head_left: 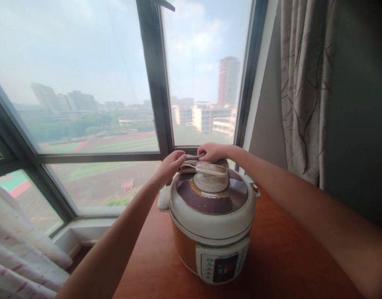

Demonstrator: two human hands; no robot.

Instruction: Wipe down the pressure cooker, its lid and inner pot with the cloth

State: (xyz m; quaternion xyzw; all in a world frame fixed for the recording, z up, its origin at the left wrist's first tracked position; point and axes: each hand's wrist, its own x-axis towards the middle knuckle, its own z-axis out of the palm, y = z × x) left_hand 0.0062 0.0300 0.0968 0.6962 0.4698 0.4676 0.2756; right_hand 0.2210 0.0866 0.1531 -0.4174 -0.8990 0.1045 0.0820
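Observation:
An electric pressure cooker (211,226), white and orange-brown with a control panel on its front, stands on the table. Its lid has a dark, stained centre and a pale raised handle (211,176). Behind that handle, at the lid's far edge, is a folded bundle (187,166) in brown and whitish layers that looks like cloth. My left hand (172,165) pinches the bundle's left end. With curled fingers, my right hand (214,152) grips its top edge further right. The cooker's handle partly hides the bundle, and its underside is out of sight.
The reddish-brown wooden table (147,257) carries the cooker. Close behind it is a window with dark frames (100,158). A patterned curtain (306,95) hangs at the right, and another curtain (19,249) is at lower left.

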